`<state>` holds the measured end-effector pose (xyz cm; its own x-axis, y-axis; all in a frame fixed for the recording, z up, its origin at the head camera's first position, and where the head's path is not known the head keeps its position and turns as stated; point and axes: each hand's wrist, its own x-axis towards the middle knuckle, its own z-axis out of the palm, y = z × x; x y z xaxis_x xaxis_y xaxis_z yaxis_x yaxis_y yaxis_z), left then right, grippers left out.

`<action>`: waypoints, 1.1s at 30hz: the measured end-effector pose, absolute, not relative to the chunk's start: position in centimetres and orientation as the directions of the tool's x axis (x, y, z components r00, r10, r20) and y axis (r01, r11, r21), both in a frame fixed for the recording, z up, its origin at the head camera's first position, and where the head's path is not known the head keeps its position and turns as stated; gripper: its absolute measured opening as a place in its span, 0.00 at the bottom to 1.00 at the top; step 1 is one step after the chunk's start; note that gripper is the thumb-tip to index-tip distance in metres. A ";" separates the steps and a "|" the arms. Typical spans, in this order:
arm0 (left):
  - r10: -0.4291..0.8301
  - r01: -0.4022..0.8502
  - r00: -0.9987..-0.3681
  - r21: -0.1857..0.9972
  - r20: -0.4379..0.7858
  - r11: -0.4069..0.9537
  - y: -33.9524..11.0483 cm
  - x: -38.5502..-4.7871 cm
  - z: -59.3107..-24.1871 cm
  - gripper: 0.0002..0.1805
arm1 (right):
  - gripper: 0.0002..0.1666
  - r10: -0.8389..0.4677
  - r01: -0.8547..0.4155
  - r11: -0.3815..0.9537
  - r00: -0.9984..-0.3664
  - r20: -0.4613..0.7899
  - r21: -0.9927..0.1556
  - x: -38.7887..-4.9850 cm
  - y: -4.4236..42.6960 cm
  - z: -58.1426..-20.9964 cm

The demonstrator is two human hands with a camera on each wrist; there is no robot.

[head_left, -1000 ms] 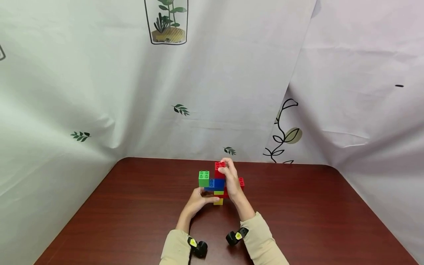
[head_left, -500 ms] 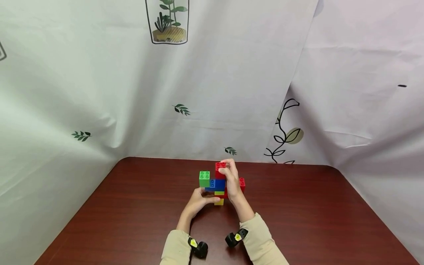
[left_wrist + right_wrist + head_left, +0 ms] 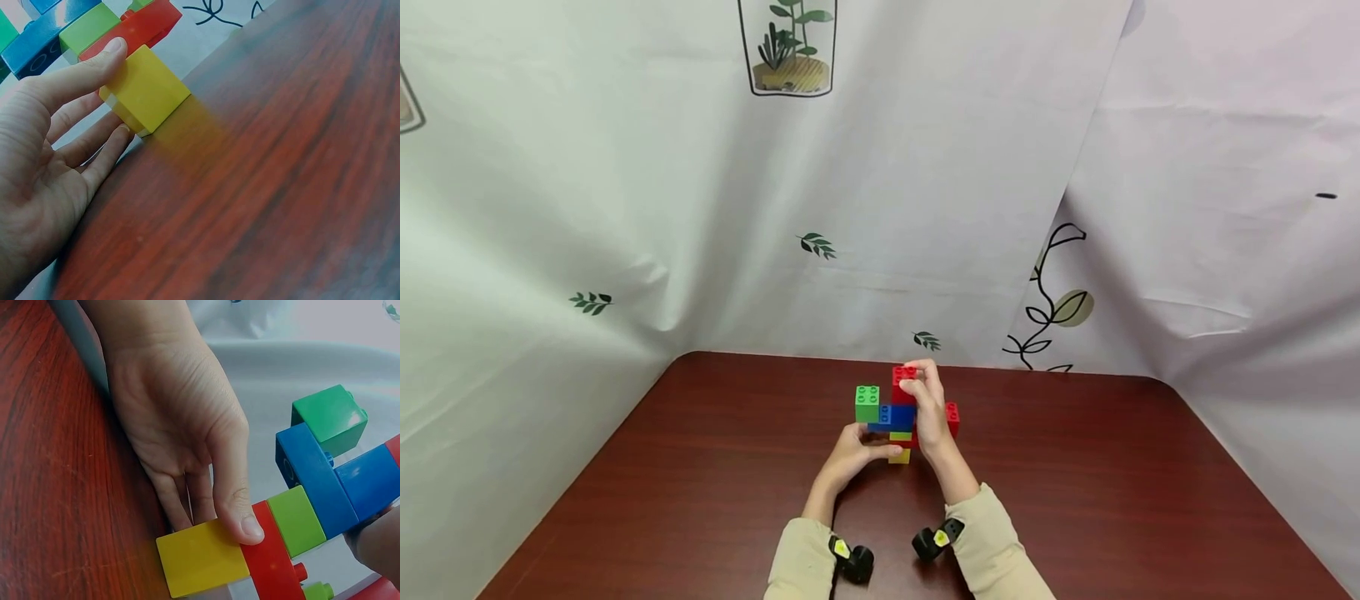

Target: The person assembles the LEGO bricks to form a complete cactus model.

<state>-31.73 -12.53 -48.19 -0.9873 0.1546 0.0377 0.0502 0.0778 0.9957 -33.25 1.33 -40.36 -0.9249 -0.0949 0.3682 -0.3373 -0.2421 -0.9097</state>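
A tower of toy building bricks stands on the table between my hands. At its foot is a yellow brick, then a red brick, a light green brick and blue bricks. A green brick sits on the left arm of the tower, and a red top brick crowns it. Low down, my left hand grips the tower, thumb in front near the yellow-red joint, fingers behind. My right hand holds the red top brick, thumb on its front; its other fingers are partly hidden.
Another red brick juts out on the tower's right side, partly behind my right hand. Black wrist cameras are strapped over both sleeves. The brown wooden table ends at a pale printed curtain.
The head view has shifted slightly, so everything appears a little further right. Both hands keep the same grip on the tower.
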 end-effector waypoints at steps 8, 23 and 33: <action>0.160 0.059 -0.986 0.995 0.046 0.076 -12.4 -31.7 -48.0 0.28 | 0.12 -0.095 -0.322 -0.240 -0.931 0.352 -0.916 -33.1 1.4 -40.2; 0.149 0.052 -0.988 0.994 0.037 0.097 -12.3 -31.6 -48.3 0.28 | 0.17 -0.114 -0.317 -0.250 -0.929 0.353 -0.915 -33.1 1.5 -40.5; 0.155 0.049 -0.987 0.995 0.035 0.083 -12.5 -31.9 -48.4 0.29 | 0.17 -0.108 -0.271 -0.265 -0.945 0.308 -0.925 -32.7 1.0 -40.1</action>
<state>-31.87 -12.51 -48.38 -0.9872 0.1554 0.0353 0.0487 0.0830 0.9954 -32.70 0.99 -40.15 -0.9453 -0.1079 0.3078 -0.2710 -0.2654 -0.9253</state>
